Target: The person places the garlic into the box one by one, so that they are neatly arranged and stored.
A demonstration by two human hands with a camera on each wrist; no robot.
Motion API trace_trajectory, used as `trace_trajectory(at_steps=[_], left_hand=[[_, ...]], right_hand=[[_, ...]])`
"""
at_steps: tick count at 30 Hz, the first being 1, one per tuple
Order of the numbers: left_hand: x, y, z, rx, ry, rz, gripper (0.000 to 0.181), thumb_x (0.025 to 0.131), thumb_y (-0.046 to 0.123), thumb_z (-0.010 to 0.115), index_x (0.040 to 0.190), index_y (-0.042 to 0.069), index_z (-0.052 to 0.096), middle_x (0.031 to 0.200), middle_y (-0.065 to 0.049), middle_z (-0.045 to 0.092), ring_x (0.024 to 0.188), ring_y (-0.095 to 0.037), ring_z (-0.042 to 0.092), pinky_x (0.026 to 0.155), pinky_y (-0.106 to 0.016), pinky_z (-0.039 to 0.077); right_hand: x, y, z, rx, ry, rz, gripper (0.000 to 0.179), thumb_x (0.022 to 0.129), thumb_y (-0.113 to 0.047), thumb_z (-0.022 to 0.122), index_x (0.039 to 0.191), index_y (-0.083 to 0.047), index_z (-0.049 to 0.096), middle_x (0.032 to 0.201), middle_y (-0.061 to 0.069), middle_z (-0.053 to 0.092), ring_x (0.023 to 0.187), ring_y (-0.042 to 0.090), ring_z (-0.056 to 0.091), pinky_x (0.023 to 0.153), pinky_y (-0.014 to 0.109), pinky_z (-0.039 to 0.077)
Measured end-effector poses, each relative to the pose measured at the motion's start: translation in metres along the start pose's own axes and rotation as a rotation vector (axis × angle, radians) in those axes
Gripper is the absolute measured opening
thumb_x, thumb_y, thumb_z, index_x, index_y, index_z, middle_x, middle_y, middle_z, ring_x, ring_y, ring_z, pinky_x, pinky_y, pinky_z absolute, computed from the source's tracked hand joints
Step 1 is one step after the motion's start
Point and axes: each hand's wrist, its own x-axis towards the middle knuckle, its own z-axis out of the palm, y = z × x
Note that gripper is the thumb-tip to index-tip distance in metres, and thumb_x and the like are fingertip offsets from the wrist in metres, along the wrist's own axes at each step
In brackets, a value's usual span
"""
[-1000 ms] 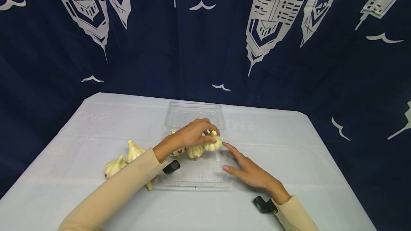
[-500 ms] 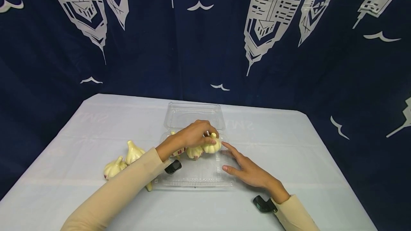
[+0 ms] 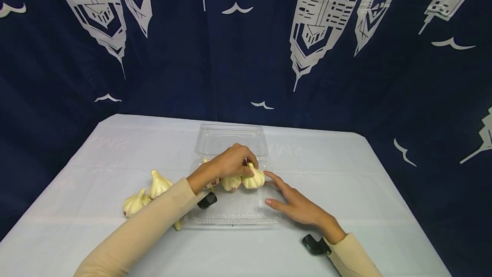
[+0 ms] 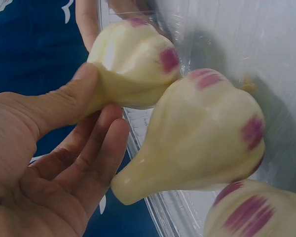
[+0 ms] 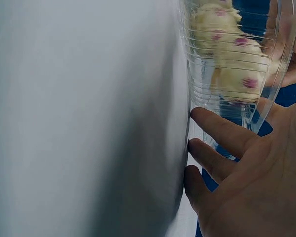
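Note:
My left hand pinches the neck of the rightmost garlic bulb between thumb and fingers, over the back right of the clear plastic container. That bulb is cream with purple marks in the left wrist view. Two more bulbs stand to its left in the container: a middle garlic bulb and one partly behind my left wrist. My right hand rests at the container's right side, fingers straight and spread; the right wrist view shows its fingertips by the table surface and container wall.
The container's hinged lid lies open toward the back. Left of the container, on the white table, sit a tall garlic bulb and a rounder garlic bulb. A stem pokes out beneath my left sleeve.
The pinched bulb has moved slightly down and toward me, its stem tipping a little to the left. My left fingers have shifted slightly left with it. The right hand stays nearly still.

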Motion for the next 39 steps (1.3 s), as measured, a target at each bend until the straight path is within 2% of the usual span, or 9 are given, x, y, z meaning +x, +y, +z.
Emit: trace_trajectory(at_steps=[6, 17, 23, 32, 39], left_hand=[[-0.001, -0.001, 0.003, 0.029, 0.005, 0.012, 0.012, 0.085, -0.003, 0.074, 0.094, 0.005, 0.076, 0.093, -0.005, 0.075, 0.081, -0.013, 0.067, 0.073, -0.023, 0.054], [-0.003, -0.001, 0.003, 0.073, 0.008, -0.038, 0.02, 0.088, -0.006, 0.064, 0.102, 0.004, 0.074, 0.103, -0.009, 0.075, 0.092, -0.02, 0.069, 0.081, -0.033, 0.057], [-0.004, -0.003, 0.002, 0.068, 0.025, -0.064, 0.02, 0.09, -0.004, 0.064, 0.106, 0.004, 0.074, 0.111, -0.01, 0.073, 0.092, -0.021, 0.07, 0.08, -0.034, 0.057], [-0.009, -0.001, -0.005, 0.08, 0.041, -0.089, 0.017, 0.092, 0.003, 0.067, 0.107, 0.008, 0.074, 0.111, -0.007, 0.073, 0.093, -0.019, 0.07, 0.079, -0.035, 0.057], [-0.017, -0.002, -0.014, 0.088, 0.074, -0.053, 0.019, 0.093, 0.004, 0.068, 0.11, 0.009, 0.073, 0.109, -0.004, 0.072, 0.092, -0.017, 0.068, 0.076, -0.032, 0.055]], right_hand=[[0.0, 0.0, 0.0, -0.005, 0.0, 0.009, 0.073, 0.1, -0.043, 0.06, 0.158, -0.04, 0.015, 0.156, 0.015, 0.041, 0.146, 0.033, 0.037, 0.115, 0.065, 0.027], [0.0, 0.001, 0.001, -0.017, 0.003, 0.011, 0.074, 0.1, -0.043, 0.06, 0.159, -0.037, 0.016, 0.155, 0.015, 0.043, 0.145, 0.032, 0.038, 0.115, 0.064, 0.027], [0.001, 0.001, 0.001, -0.013, 0.002, 0.017, 0.075, 0.099, -0.043, 0.06, 0.159, -0.036, 0.016, 0.155, 0.014, 0.043, 0.146, 0.033, 0.037, 0.115, 0.065, 0.026], [0.001, 0.002, 0.001, -0.007, -0.003, 0.012, 0.074, 0.099, -0.042, 0.061, 0.158, -0.04, 0.015, 0.155, 0.013, 0.043, 0.146, 0.032, 0.037, 0.115, 0.065, 0.026], [0.0, 0.0, 0.0, 0.0, -0.005, 0.016, 0.075, 0.099, -0.043, 0.061, 0.159, -0.037, 0.016, 0.155, 0.011, 0.043, 0.146, 0.032, 0.037, 0.116, 0.062, 0.027]])
